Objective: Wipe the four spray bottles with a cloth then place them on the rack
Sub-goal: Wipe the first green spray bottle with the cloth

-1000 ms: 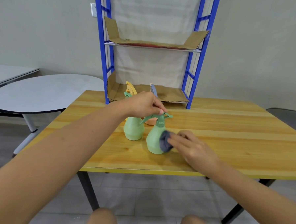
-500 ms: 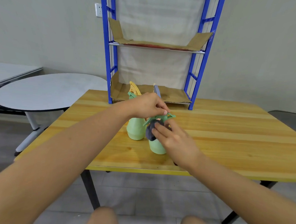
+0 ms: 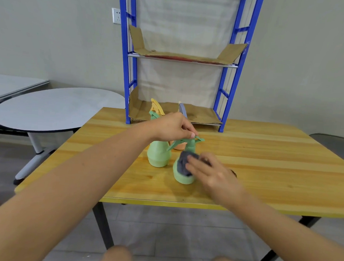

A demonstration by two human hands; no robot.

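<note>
On the wooden table, from left to right: second green spray bottle standing upright, just left of the one being wiped; left hand curled over the top, pinching the trigger head of the near green spray bottle; grey cloth pressed flat against that bottle's side under the straight fingers of the right hand. Behind, a yellow-headed bottle and a blue-headed one, mostly hidden, in front of the blue rack
</note>
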